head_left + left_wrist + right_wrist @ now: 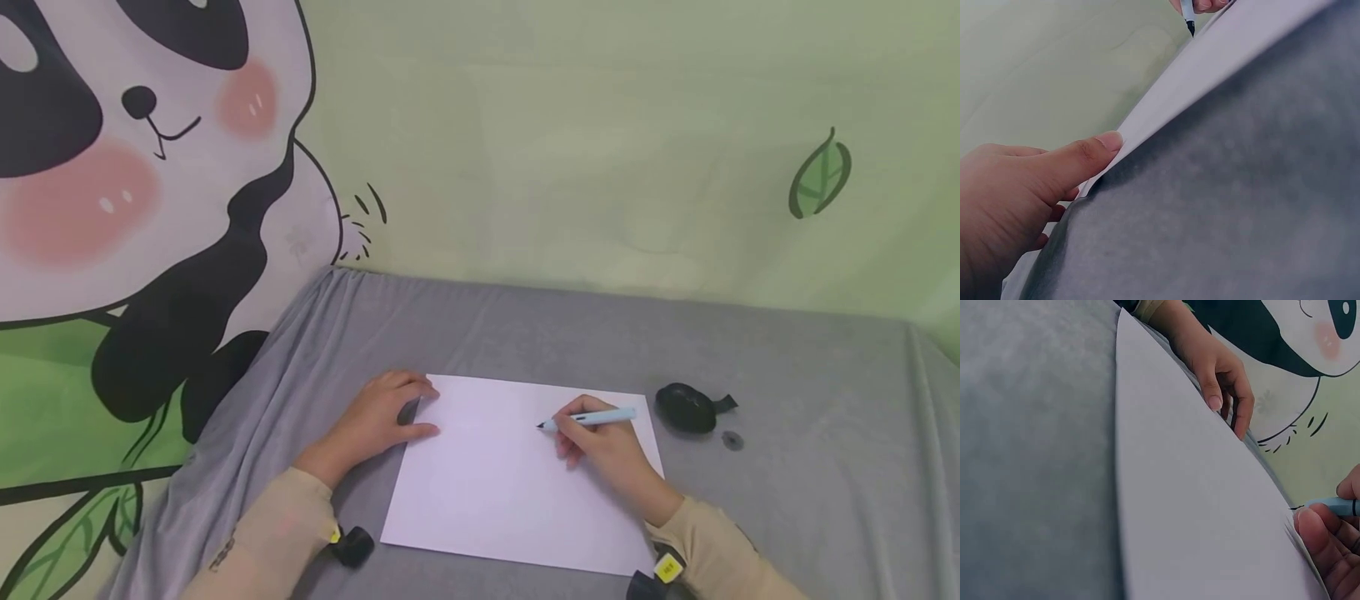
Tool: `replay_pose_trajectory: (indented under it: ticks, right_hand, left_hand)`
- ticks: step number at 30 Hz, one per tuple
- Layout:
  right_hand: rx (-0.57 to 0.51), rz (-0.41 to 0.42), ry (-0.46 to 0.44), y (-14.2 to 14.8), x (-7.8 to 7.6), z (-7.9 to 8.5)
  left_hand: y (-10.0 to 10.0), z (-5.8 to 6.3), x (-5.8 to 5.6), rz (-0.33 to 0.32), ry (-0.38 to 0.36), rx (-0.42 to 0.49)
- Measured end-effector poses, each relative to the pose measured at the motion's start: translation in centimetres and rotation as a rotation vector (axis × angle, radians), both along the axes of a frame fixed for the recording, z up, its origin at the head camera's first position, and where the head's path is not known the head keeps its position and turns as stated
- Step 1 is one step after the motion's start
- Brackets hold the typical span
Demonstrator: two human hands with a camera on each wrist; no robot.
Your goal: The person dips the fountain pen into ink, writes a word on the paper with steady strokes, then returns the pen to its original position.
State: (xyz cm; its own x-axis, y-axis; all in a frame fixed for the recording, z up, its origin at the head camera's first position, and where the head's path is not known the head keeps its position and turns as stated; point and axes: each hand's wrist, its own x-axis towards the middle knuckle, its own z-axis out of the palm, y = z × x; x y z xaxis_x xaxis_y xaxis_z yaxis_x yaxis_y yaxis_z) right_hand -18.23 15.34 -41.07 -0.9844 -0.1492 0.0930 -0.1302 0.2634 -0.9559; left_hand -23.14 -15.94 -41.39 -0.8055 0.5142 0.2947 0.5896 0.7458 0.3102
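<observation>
A blank white sheet of paper [487, 492] lies on the grey cloth. My right hand [603, 446] pinches a light blue pen [600, 418] over the upper right part of the sheet. The pen slants, its dark tip pointing left, close over the paper. In the left wrist view the pen's black point [1191, 28] shows near the sheet's far edge. At the sheet's upper left edge rests my left hand [378, 421], with thumb and fingertips on the paper and fingers spread apart. Its thumb [1088, 156] lies along the paper's edge in the left wrist view.
Right of the sheet sit a glossy black rounded object [686, 408] with a short tail and a small grey disc [732, 440]. Grey cloth [810, 467] covers the table, folding down at the left. Behind stands a pale green wall [585, 167] with a panda picture.
</observation>
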Motion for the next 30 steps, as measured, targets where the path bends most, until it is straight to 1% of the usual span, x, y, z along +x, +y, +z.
replay_pose_trajectory:
  ticks: [7,17,21,30]
  right_hand:
    - [0.018,0.008,-0.003,-0.06,-0.15,-0.39]
    - [0.017,0.035,0.037,0.0,0.0,-0.42]
    - [0.016,0.029,0.034,0.01,0.06,-0.38]
    - [0.035,0.007,0.019,0.01,0.15,-0.29]
  left_hand:
    - [-0.05,0.12,-0.05,-0.003,0.002,-0.012]
    - [0.0,0.14,-0.04,-0.002,-0.007,-0.011]
    - [0.05,0.14,-0.06,-0.002,-0.01,-0.009]
    - [-0.01,0.06,0.0,-0.01,0.009,-0.004]
